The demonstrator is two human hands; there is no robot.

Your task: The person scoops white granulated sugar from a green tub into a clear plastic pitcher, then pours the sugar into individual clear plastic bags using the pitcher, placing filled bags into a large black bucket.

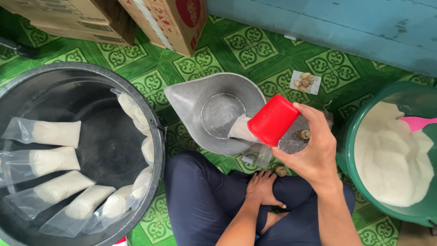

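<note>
The red plastic cup (273,120) is tipped mouth-down, white grain spilling from it into the metal scale pan (214,114) just beyond. The right hand (312,146) is clamped around the cup's base. The left hand (263,187) rests on the crossed legs, fingers loosely spread, holding nothing. Right of the right hand stands a green basin (353,136) of white grain; far left of the left hand, a black tub (100,136) holds filled clear bags (54,133).

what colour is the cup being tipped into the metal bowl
Red cup, seen clearly in the head view.
</note>
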